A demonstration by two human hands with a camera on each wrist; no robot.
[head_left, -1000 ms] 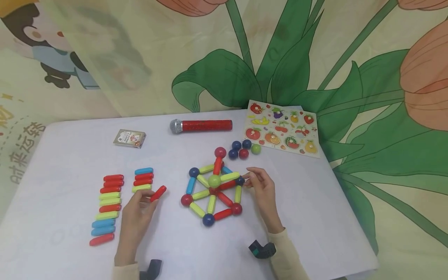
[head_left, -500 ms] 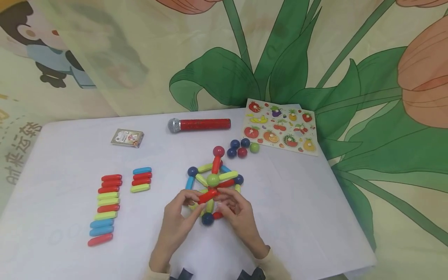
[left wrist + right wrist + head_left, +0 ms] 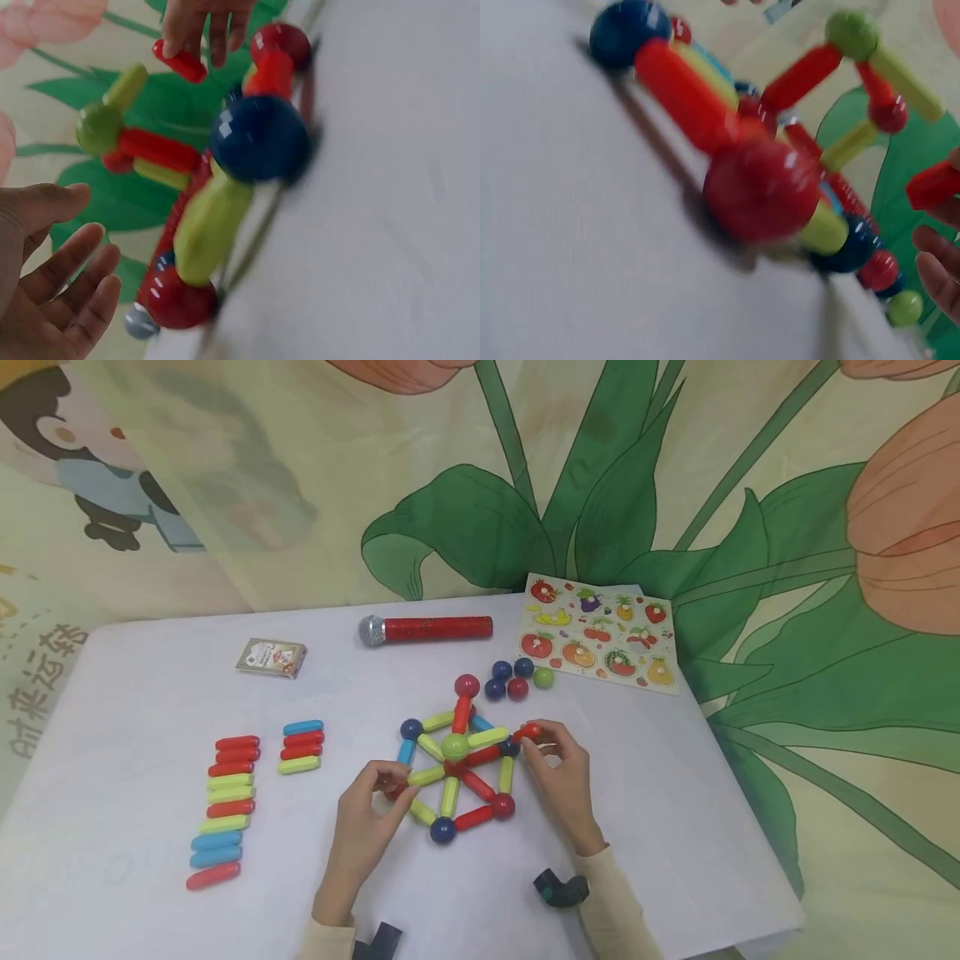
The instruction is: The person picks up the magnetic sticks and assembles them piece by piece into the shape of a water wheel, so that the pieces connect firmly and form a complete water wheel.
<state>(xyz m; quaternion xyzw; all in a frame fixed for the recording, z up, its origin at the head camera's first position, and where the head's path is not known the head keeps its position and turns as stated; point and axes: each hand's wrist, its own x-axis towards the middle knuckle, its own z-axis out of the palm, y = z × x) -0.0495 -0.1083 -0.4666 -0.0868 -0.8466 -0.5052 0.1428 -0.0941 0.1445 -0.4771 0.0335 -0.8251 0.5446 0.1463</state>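
My right hand [image 3: 561,781] pinches a red stick [image 3: 527,732] between thumb and fingers, at the right side of a ball-and-stick construction. The same red stick [image 3: 934,185] shows at the right edge of the right wrist view. The construction is a wheel of yellow, red and blue sticks joined by balls; a green ball [image 3: 454,746] stands raised over its middle, with a yellow stick [image 3: 488,737] sticking out from it. My left hand [image 3: 360,835] is by the wheel's left side, overlapping a red ball there. In the left wrist view its fingers [image 3: 88,289] are spread and hold nothing.
Two columns of loose sticks [image 3: 232,778] lie at the left. Behind the construction are several loose balls [image 3: 517,689], a fruit picture board [image 3: 597,635], a red microphone [image 3: 438,627] and a small card box [image 3: 272,657]. A patterned cloth hangs behind the white table [image 3: 660,827].
The left hand carried the red stick from the left to above the construction, where both hands met. The right hand now has it and has moved right; the left hand has drawn back left.
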